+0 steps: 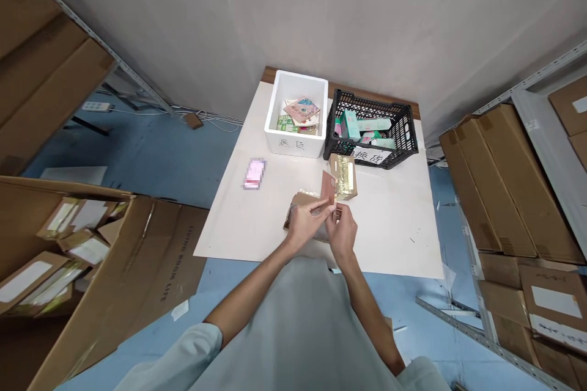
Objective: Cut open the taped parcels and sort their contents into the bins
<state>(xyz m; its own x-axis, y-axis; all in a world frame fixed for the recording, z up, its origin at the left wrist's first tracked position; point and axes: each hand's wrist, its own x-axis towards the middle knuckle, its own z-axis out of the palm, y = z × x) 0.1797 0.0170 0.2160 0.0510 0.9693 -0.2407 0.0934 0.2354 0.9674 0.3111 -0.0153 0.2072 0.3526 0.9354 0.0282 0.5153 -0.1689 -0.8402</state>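
A pinkish-brown phone case (328, 186), with a cutout near its top corner, stands upright between my hands above the white tabletop (385, 226). My left hand (303, 221) pinches it from the left with thumb and fingers. From the right, my right hand (342, 233) is closed on its lower edge. Behind and below my left hand lies a small brown carton (300, 199), partly hidden by my hands. Just beyond the phone case sits a carton sealed with shiny yellowish tape (345, 178).
At the back of the table are a white foam box (296, 144) holding printed packets and a black crate (403, 149) holding green boxes. A blurred pink item (254, 174) lies left. A large carton (156, 256) of parcels stands left; shelving (543, 128) is right.
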